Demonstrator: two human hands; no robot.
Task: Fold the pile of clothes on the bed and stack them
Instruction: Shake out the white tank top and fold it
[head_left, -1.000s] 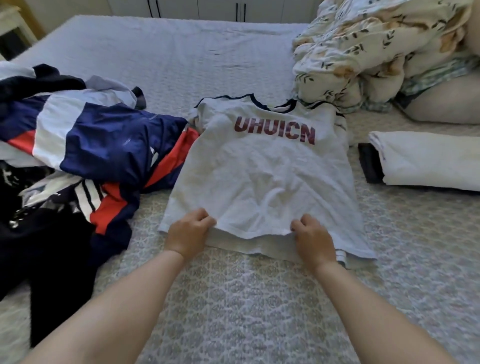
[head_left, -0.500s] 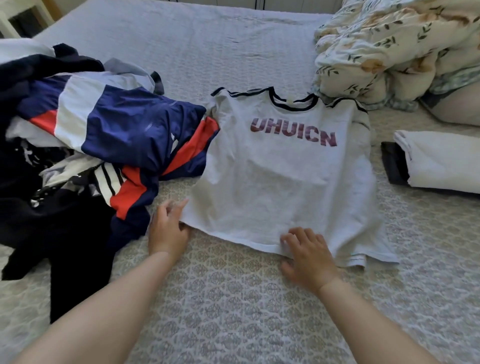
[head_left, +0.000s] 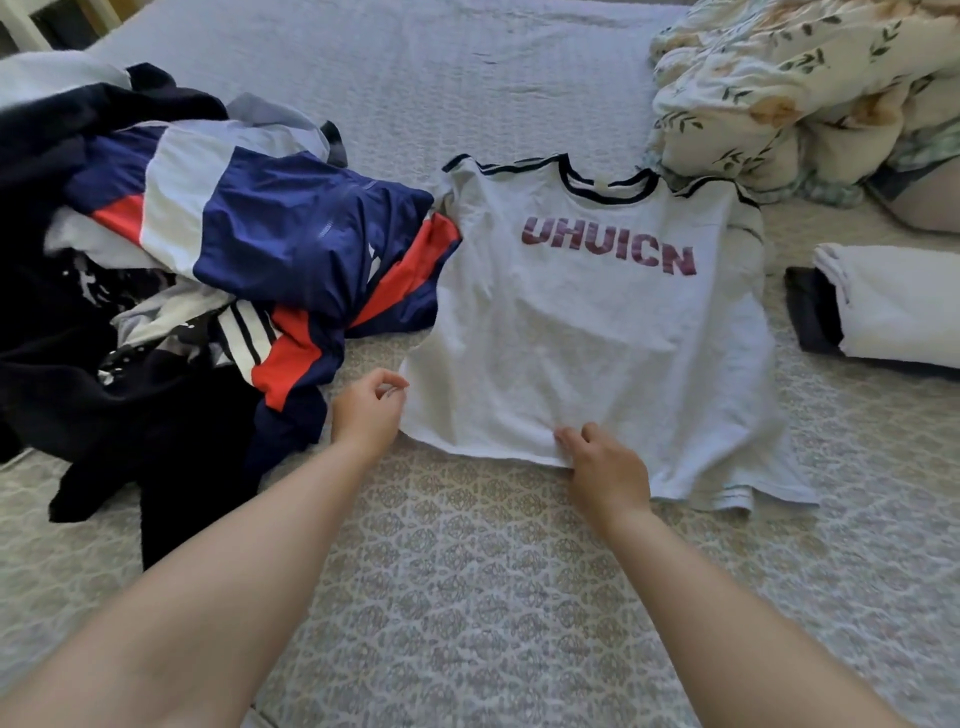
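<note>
1. Open bedspread (head_left: 467, 597) in front of the white T-shirt (head_left: 597, 338), between the two forearms and out to the lower right: flat, passable.
2. Bare stretch of bedspread beyond the shirt's collar, toward the far edge: passable.
3. Heaped pile of unfolded clothes (head_left: 208, 270) on the left, its red-and-navy edge touching the shirt's left side: blocks approach from the left; left hand (head_left: 366, 410) just beside it at the shirt's lower left corner.
4. Folded stack (head_left: 893, 306) to the right, a narrow strip of bedspread between it and the shirt.
5. Bunched floral quilt (head_left: 789, 88) at upper right, just beside the shirt's right shoulder: closes that corner.
</note>
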